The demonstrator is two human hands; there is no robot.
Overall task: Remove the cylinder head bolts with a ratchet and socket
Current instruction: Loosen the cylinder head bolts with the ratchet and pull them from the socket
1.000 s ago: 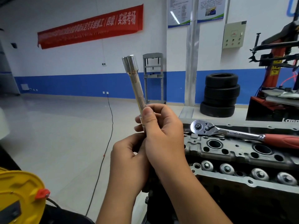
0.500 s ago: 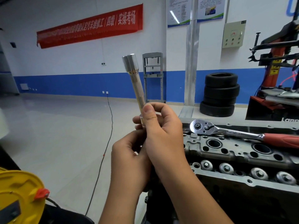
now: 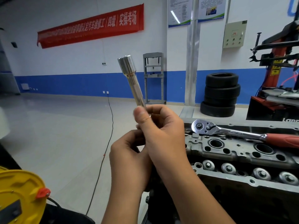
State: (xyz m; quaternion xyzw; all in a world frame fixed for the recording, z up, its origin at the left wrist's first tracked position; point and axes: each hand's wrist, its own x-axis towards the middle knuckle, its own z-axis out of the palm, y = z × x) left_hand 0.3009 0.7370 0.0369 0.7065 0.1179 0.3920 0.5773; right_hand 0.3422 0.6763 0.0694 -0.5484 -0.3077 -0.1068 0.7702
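A long chrome socket extension (image 3: pixel 132 81) stands nearly upright in front of me, its wide socket end on top. My right hand (image 3: pixel 161 131) pinches its lower part between thumb and fingers. My left hand (image 3: pixel 129 160) curls around the hidden bottom end just below. The ratchet (image 3: pixel 226 129), chrome with a red handle, lies on top of the grey cylinder head (image 3: pixel 239 152) to the right of my hands. A row of round metal caps (image 3: pixel 228 168) runs along the head's near side.
A yellow cable reel (image 3: pixel 21 196) sits at the lower left, with a black cable (image 3: pixel 103 156) running across the pale floor. Stacked tyres (image 3: pixel 220 94) and a red tyre machine (image 3: pixel 278 70) stand behind the engine. A grey press frame (image 3: pixel 153 78) stands at the wall.
My hands and the extension have stayed almost still; the extension has only shifted slightly.
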